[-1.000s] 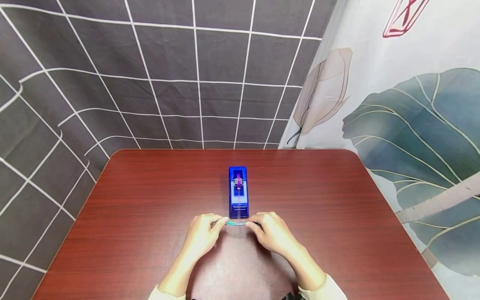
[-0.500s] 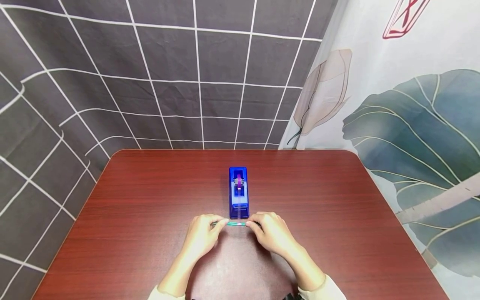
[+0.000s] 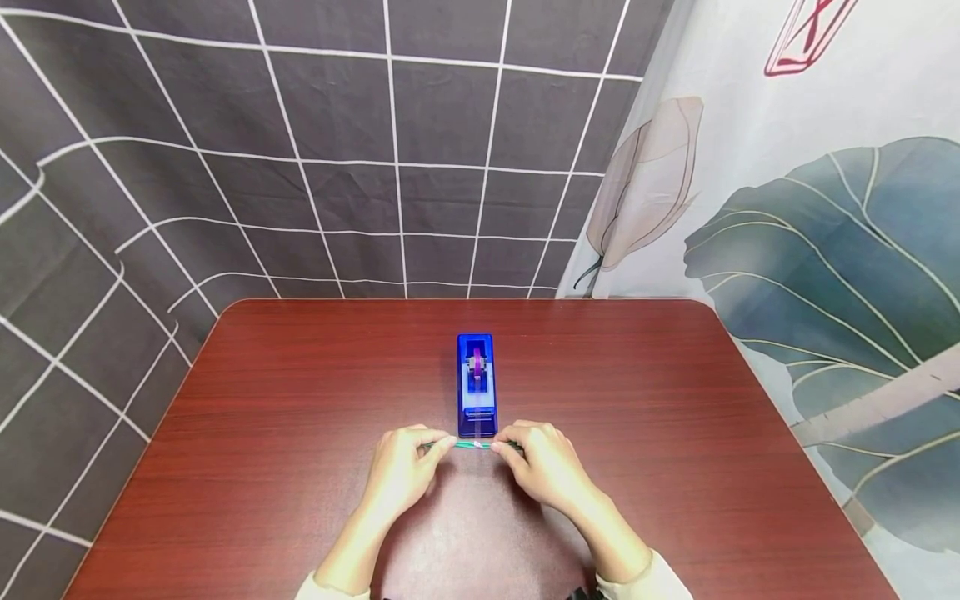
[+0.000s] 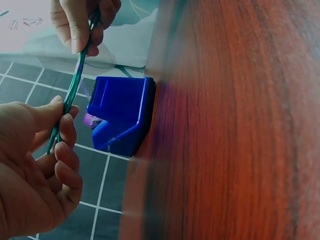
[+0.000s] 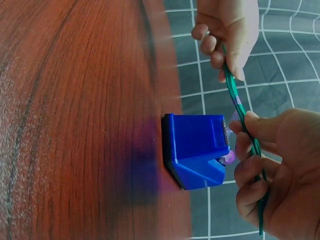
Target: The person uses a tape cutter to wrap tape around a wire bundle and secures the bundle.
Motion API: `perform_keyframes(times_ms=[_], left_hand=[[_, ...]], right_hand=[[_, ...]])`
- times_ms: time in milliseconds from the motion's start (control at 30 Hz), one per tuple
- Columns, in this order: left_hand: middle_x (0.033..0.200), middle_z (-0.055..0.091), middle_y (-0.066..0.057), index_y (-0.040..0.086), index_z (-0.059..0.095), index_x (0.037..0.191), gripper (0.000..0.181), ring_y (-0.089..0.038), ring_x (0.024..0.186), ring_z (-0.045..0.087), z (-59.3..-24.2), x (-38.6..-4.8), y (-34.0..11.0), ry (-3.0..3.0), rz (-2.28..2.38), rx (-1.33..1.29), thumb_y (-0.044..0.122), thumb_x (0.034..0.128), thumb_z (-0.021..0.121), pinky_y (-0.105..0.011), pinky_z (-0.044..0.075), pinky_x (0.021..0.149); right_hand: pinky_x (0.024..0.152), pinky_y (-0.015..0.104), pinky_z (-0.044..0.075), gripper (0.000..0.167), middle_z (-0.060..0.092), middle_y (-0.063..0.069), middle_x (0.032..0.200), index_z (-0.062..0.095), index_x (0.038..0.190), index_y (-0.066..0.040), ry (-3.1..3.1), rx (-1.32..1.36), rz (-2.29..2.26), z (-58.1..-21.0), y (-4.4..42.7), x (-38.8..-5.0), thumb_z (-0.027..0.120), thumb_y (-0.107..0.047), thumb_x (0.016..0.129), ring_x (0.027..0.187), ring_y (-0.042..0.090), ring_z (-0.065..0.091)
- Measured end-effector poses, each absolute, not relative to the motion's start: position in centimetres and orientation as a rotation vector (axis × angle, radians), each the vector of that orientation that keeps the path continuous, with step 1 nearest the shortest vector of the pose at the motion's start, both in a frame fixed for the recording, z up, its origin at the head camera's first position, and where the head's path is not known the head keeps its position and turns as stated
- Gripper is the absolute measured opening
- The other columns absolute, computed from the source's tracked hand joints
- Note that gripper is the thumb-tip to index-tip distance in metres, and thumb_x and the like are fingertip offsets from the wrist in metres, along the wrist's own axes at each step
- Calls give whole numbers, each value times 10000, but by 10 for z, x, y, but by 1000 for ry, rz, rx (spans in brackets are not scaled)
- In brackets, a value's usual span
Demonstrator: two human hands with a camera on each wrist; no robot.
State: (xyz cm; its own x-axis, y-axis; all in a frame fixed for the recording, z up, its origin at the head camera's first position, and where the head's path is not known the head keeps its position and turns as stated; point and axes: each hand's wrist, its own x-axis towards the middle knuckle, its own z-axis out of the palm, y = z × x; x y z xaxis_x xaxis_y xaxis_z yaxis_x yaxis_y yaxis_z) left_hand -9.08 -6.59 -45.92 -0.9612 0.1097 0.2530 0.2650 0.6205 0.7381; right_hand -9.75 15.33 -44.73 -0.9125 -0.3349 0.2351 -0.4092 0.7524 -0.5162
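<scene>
Though it bows into a slight arc a second earlier, the bundle of glossy green strands (image 4: 74, 86) now runs nearly straight, with left hand (image 3: 405, 468) and right hand (image 3: 546, 462) both pinching it just in front of the tape dispenser (image 4: 120, 102). That's chunky, angular blue plastic with a purple tape roll (image 3: 477, 363), on a reddish wood-grain table (image 3: 300, 375).

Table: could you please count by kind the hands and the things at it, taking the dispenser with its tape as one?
Hands: 2 (left hand, right hand)
Dispenser: 1
Green bundle: 1
Total: 4
</scene>
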Motion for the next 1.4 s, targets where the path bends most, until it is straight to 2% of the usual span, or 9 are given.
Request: perform_keyframes(times_ms=[167,533,700,867,1033,1233,1400], left_hand=[[654,588,125,133,826,891,85,11,526,407,-460,-92,-65,-2636,-1261,-289,210,872,797,-229,353,498],[715,656,117,150,825,869,39,14,561,452,-461,-92,-66,-2603,-1289,-282,177,842,822,-228,393,521],[717,647,116,148,822,872,37,9,565,452,-460,-92,-66,-2609,-1279,-284,174,845,818,-230,394,522],[731,655,108,134,819,884,57,5,573,459,-460,-92,-66,-2615,-1283,-279,180,853,812,-232,398,530],[734,645,115,133,816,895,64,15,569,448,-460,-92,-67,-2608,-1295,-283,186,861,808,-231,390,519],[703,604,128,118,813,888,79,22,550,435,-460,-92,-66,-2604,-1294,-293,187,851,817,-223,377,499],[686,572,146,110,811,892,86,20,535,436,-459,-91,-66,-2616,-1313,-280,182,846,822,-218,374,485]], right_hand=[[580,259,436,60,630,-137,767,756,840,-190,-2804,592,883,-447,153,-98,769,-172,895,635,-1,491],[596,269,453,77,607,-105,768,761,841,-132,-2780,643,889,-449,154,-99,740,-142,915,651,20,510],[591,269,442,101,589,-110,755,746,822,-142,-2794,622,882,-448,153,-98,733,-147,922,640,23,496],[597,292,472,96,641,-114,768,735,820,-179,-2792,585,849,-448,152,-97,745,-165,915,648,22,535],[583,298,473,95,664,-113,780,726,822,-196,-2754,593,837,-451,152,-97,752,-174,910,646,21,546],[624,337,502,85,672,-100,794,728,829,-199,-2775,581,826,-450,151,-96,768,-163,894,691,68,611],[598,309,467,47,640,-105,763,754,850,-185,-2780,590,829,-451,152,-98,778,-172,887,648,46,544]])
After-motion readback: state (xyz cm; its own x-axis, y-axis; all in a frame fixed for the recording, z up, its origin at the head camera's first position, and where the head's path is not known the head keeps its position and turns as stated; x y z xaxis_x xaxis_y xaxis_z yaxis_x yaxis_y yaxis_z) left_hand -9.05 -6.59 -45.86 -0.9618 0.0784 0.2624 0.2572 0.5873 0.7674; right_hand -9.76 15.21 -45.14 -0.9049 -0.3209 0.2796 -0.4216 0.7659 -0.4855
